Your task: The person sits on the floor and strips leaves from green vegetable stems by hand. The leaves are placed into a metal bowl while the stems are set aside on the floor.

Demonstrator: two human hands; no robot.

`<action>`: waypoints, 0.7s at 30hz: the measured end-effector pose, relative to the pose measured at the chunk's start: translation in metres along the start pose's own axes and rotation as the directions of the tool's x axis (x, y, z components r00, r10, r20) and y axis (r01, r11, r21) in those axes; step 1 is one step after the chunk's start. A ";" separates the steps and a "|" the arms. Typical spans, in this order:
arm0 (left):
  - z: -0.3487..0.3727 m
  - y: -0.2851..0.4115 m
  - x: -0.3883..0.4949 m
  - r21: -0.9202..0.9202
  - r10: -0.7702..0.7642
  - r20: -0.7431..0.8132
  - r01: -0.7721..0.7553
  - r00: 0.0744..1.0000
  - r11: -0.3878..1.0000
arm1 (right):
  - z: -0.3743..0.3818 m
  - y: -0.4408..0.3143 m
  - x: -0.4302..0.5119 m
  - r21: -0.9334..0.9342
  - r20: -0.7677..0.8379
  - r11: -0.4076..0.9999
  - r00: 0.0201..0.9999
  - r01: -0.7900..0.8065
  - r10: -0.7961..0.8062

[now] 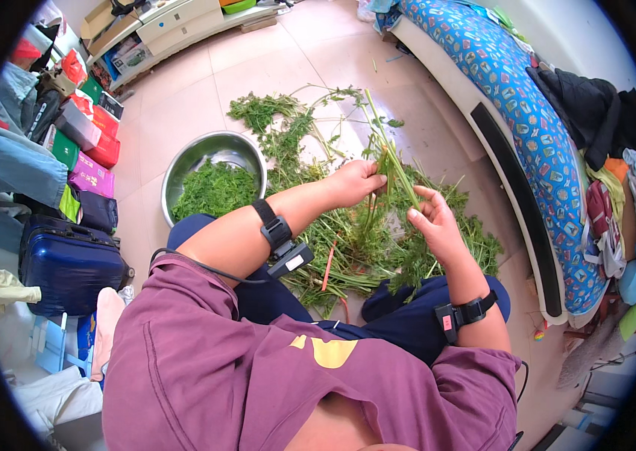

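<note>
Leafy green stalks [398,172], perhaps celery or a similar herb, rise at a slant between my hands. My right hand [438,228] grips their lower part between thumb and fingers, and feathery leaves [412,268] hang beneath it. With thumb and forefinger, my left hand [356,183] pinches yellowed, thin stems [385,163] alongside these stalks. Below both hands, a broad loose heap of stalks and leaves [318,237] covers the floor. A stainless steel basin [222,147] stands left of the heap, partly filled with loose green leaves [213,191].
A red strip [329,265] lies on the heap between my crossed legs. To the right runs a bed with a blue patterned cover [538,141] and a padded side. Boxes and bags [86,135] and a blue suitcase [72,262] line the left. A white cabinet [179,25] stands beyond.
</note>
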State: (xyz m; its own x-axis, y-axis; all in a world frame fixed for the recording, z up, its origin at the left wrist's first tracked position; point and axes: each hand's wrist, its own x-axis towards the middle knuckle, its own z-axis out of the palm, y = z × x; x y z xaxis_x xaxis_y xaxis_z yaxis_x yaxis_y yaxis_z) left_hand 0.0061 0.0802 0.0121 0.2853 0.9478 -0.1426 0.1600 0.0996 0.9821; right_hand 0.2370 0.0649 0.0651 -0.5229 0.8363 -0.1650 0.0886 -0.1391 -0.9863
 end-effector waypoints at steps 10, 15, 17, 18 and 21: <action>0.046 0.038 -0.060 0.588 0.344 -0.058 -0.246 0.937 0.770 | 0.018 0.000 -0.017 0.077 0.013 0.973 0.976 0.217 -0.219; 0.050 0.036 -0.069 0.568 0.350 -0.022 -0.276 0.937 0.775 | 0.023 0.010 -0.020 0.065 -0.021 0.978 0.981 0.196 -0.195; 0.049 0.035 -0.070 0.558 0.336 -0.035 -0.260 0.941 0.788 | 0.024 0.013 -0.017 0.056 -0.043 0.982 0.983 0.182 -0.179; 0.048 0.034 -0.070 0.526 0.321 -0.047 -0.250 0.946 0.813 | 0.025 0.015 -0.016 0.061 -0.061 0.979 0.980 0.195 -0.191; 0.045 0.034 -0.071 0.395 0.267 -0.083 -0.214 0.960 0.893 | 0.027 0.015 -0.013 0.097 -0.074 0.975 0.979 0.198 -0.192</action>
State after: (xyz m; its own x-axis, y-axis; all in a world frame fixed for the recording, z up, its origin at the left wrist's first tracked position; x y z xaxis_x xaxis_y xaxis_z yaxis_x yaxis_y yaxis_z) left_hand 0.0340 0.0026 0.0504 0.2380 0.9617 0.1358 0.4553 -0.2339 0.8590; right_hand 0.2220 0.0380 0.0527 -0.4661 0.8843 0.0278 -0.0998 -0.0214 -0.9948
